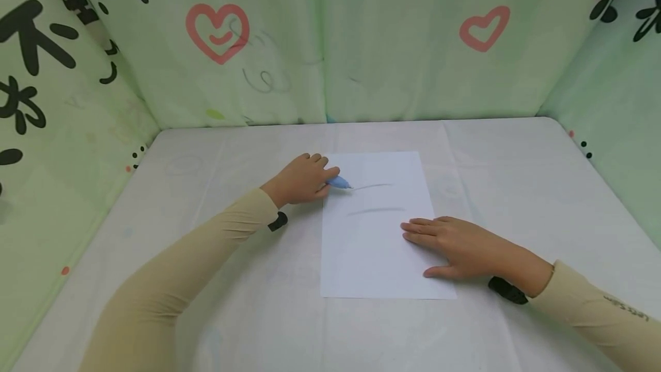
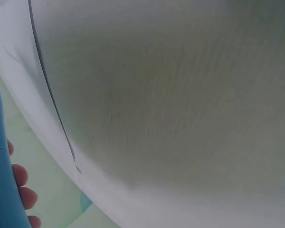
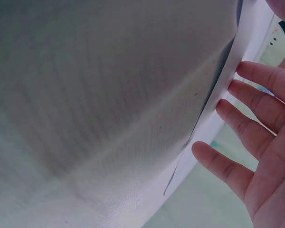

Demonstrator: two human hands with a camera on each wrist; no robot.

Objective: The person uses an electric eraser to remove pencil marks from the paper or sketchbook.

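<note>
A white sheet of paper (image 1: 366,263) lies on the table. My left hand (image 1: 302,179) is at the sheet's upper left edge and grips a chunky blue pen-shaped tool (image 1: 338,182). Its narrow, pale tip points right and meets the end of a faint grey line (image 1: 373,186); a second line (image 1: 377,210) runs below. The left wrist view shows the blue tool (image 2: 2,175) at the left edge, fingertips behind it. My right hand (image 1: 457,245) rests flat on the sheet's right side, fingers pointing left. Its spread fingers (image 3: 249,126) touch the paper in the right wrist view.
A white cloth (image 1: 248,314) with light creases covers the table. Pale green curtains (image 1: 392,73) with red hearts and black marks stand behind and at both sides. Black wrist devices (image 1: 508,290) sit under both wrists.
</note>
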